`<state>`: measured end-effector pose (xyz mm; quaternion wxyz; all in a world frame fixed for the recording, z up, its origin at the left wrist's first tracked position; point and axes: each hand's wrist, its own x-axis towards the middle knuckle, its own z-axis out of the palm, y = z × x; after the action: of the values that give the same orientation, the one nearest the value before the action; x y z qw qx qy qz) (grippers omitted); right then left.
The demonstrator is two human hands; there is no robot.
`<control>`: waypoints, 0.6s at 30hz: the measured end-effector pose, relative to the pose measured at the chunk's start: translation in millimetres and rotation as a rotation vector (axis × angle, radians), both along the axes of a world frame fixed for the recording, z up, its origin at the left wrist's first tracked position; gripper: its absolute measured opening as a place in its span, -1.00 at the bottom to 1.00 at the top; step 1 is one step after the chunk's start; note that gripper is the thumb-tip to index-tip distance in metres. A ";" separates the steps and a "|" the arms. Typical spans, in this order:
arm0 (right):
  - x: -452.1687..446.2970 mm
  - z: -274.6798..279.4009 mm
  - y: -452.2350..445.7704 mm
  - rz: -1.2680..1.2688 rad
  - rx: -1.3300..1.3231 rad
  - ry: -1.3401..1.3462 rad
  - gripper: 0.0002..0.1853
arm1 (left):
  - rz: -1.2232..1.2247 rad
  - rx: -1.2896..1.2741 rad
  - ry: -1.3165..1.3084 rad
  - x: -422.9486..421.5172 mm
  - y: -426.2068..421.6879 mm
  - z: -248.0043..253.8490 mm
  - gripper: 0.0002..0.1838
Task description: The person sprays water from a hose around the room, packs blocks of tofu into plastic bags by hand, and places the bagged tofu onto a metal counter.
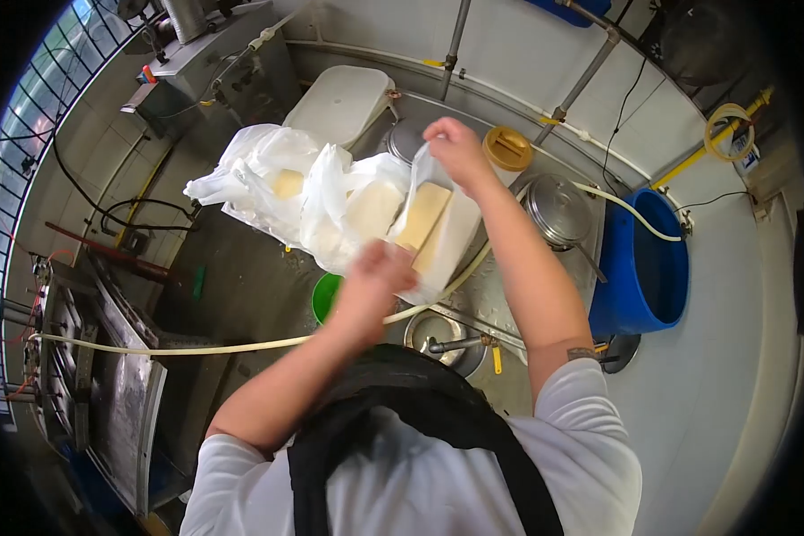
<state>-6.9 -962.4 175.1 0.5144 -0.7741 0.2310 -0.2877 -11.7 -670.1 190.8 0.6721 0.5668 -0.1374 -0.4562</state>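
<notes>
My right hand [460, 152] is raised at the far side of the counter, its fingers pinching the edge of a white plastic bag [422, 168]. The bag lines a white container [456, 228] with a pale yellow slab [424, 214] inside. My left hand [386, 272] is at the near edge of the same container, close to the plastic; motion blur hides what its fingers do. Left of it, another white plastic bag [326, 201] lies open around a pale block [372, 207]. Farther left, more bunched white plastic [259, 161] surrounds a yellowish piece [287, 184].
A cream hose [241, 348] crosses below the containers. Behind them are a white lidded tub [339, 103] and a brown-yellow lid [507, 147]. To the right stand a metal pot [558, 210] and a blue barrel [643, 268]. A green basin [326, 297] sits lower, near a tap [456, 344].
</notes>
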 end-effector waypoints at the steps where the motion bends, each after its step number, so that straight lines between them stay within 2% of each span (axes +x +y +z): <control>1: 11.4 4.0 1.6 0.021 -0.054 0.023 -0.77 | 0.077 0.005 -0.046 21.1 4.0 13.4 -0.80; 2: 14.4 7.4 0.4 0.040 -0.108 0.048 -0.76 | 0.134 -0.009 0.000 37.6 10.8 18.2 -0.76; 4: 3.4 21.9 -4.4 0.067 -0.131 0.145 -0.70 | 0.090 -0.008 0.013 42.2 28.3 19.3 -0.76; 6: -27.8 25.6 -12.0 -0.023 -0.358 0.234 -0.61 | 0.036 0.006 0.005 30.8 37.9 12.5 -0.75; 8: -65.4 2.9 -22.5 -0.260 -0.415 0.206 -0.55 | 0.012 -0.016 0.027 24.7 42.4 4.5 -0.74; 9: -82.5 -35.6 -37.9 -0.466 -0.445 0.112 -0.56 | -0.011 -0.038 0.044 23.0 44.4 1.0 -0.73; 10: -105.5 -84.9 -52.2 -0.564 -0.286 -0.146 -0.56 | -0.001 -0.046 0.046 22.7 46.2 -2.0 -0.73; 11: -128.7 -117.8 -54.6 -0.711 -0.324 -0.160 -0.54 | -0.039 -0.038 0.034 23.3 47.3 -4.1 -0.72; 12: -156.0 -173.5 -62.6 -0.815 -0.282 -0.050 -0.49 | -0.072 -0.029 0.022 23.3 48.8 -5.4 -0.71; 14: -175.6 -199.2 -26.6 -0.881 0.310 -0.061 -0.45 | -0.095 -0.028 0.011 22.3 52.8 -4.6 -0.69; 16: -151.5 -236.3 -3.3 -0.776 0.321 -0.209 -0.39 | -0.261 0.012 -0.123 22.6 54.1 -5.1 -0.68; 18: -63.4 -279.5 25.9 -0.638 -0.102 -0.151 -0.37 | -0.304 0.004 -0.145 18.3 52.9 -10.4 -0.67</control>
<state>-70.3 -936.5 -104.4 0.3747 -0.6641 0.4083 -0.5019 6.6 -617.2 180.5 0.5827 0.5721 -0.2688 -0.5108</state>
